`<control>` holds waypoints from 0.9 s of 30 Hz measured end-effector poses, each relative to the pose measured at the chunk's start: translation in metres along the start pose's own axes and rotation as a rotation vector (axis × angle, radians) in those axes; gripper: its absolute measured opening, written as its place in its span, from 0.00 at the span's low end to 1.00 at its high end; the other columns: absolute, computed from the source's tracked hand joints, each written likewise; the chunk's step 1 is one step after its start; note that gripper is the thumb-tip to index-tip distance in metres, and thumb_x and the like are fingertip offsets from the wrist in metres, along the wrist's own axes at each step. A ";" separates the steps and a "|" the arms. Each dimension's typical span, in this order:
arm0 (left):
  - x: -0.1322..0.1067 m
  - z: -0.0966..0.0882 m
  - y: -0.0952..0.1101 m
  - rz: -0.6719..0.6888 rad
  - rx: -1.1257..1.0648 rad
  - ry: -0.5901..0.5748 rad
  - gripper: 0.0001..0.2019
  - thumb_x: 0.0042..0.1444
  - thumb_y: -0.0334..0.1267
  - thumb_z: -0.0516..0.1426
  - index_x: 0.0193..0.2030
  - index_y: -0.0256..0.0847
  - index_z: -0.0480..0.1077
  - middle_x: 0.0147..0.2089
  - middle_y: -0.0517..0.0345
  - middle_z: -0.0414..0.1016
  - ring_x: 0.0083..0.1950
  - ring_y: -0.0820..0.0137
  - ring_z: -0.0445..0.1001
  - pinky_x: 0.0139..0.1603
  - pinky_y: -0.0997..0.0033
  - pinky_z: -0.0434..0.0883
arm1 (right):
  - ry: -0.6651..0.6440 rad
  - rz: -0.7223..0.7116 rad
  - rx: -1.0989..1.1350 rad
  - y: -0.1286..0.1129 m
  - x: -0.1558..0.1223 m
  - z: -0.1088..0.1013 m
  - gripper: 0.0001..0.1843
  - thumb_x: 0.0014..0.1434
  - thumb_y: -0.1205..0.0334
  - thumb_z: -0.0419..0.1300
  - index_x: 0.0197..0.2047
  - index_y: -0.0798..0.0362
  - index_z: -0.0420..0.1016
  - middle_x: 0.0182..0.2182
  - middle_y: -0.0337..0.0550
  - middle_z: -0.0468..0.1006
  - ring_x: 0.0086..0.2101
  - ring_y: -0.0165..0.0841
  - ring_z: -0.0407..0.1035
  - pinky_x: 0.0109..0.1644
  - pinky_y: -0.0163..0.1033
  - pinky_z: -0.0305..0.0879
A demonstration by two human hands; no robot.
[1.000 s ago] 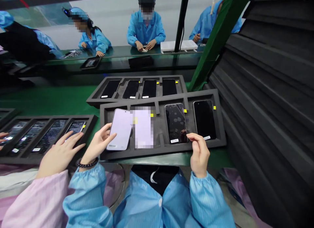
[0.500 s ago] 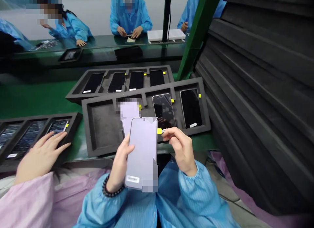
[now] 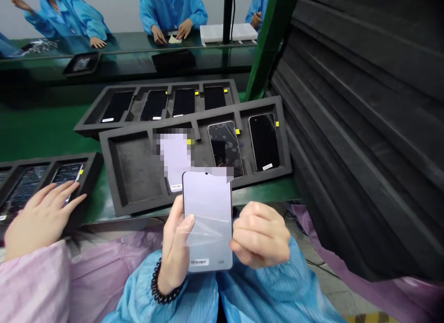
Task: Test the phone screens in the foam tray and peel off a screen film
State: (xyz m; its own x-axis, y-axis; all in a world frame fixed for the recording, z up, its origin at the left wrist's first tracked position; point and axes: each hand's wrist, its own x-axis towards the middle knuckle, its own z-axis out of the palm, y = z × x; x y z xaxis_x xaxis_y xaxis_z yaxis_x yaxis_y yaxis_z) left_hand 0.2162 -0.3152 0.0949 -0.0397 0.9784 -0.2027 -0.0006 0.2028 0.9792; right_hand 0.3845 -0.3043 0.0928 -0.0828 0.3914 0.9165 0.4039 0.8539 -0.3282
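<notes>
The left hand, with a black beaded bracelet at its wrist, grips a slim, rectangular phone with a lit, pale-lilac screen, its thumb over the left edge. Translucent creases cross the screen beside that thumb. The right hand has its fingers curled closed by the phone's right edge; whether they pinch anything, I cannot tell. Beyond the fingers of both hands lies a dark-grey, compartmented tray bearing three more phones.
</notes>
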 end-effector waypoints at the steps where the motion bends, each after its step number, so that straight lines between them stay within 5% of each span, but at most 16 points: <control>1: -0.002 -0.001 0.000 -0.015 -0.010 -0.011 0.21 0.57 0.56 0.57 0.50 0.44 0.74 0.44 0.55 0.81 0.45 0.60 0.79 0.41 0.65 0.77 | 0.013 -0.018 -0.007 -0.002 0.001 0.000 0.16 0.70 0.66 0.55 0.28 0.51 0.72 0.19 0.36 0.71 0.21 0.29 0.59 0.23 0.37 0.59; 8: -0.016 -0.011 -0.003 -0.023 -0.026 -0.047 0.25 0.57 0.57 0.59 0.56 0.48 0.73 0.48 0.55 0.81 0.47 0.58 0.79 0.35 0.66 0.74 | 0.079 -0.019 -0.036 -0.008 0.009 -0.002 0.23 0.72 0.63 0.56 0.22 0.51 0.68 0.17 0.34 0.69 0.20 0.26 0.57 0.19 0.34 0.57; 14: -0.026 -0.006 0.013 -0.088 -0.015 -0.031 0.28 0.58 0.58 0.56 0.62 0.48 0.70 0.54 0.54 0.79 0.53 0.54 0.78 0.45 0.59 0.78 | 0.014 -0.024 -0.030 -0.009 0.007 -0.006 0.23 0.72 0.61 0.56 0.22 0.49 0.71 0.17 0.35 0.70 0.20 0.28 0.58 0.21 0.34 0.61; 20: -0.029 -0.008 0.018 -0.142 -0.012 -0.017 0.26 0.58 0.59 0.56 0.59 0.51 0.71 0.54 0.58 0.80 0.51 0.55 0.79 0.36 0.63 0.77 | 0.045 -0.006 -0.028 -0.013 0.009 -0.003 0.25 0.73 0.61 0.55 0.21 0.50 0.69 0.17 0.35 0.69 0.20 0.27 0.57 0.20 0.34 0.59; 27: -0.011 -0.001 -0.011 0.028 0.027 -0.062 0.22 0.62 0.55 0.55 0.58 0.46 0.70 0.55 0.55 0.78 0.56 0.57 0.77 0.52 0.62 0.76 | 0.030 0.046 -0.145 0.001 0.008 -0.008 0.17 0.69 0.58 0.58 0.27 0.47 0.73 0.27 0.40 0.79 0.30 0.34 0.65 0.29 0.41 0.69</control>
State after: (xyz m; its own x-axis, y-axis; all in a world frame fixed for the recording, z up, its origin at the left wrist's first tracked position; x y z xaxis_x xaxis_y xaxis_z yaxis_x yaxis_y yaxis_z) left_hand 0.2159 -0.3278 0.0862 0.0231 0.9842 -0.1757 0.0268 0.1750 0.9842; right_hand 0.3916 -0.3029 0.1020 -0.0353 0.4165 0.9085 0.5343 0.7761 -0.3350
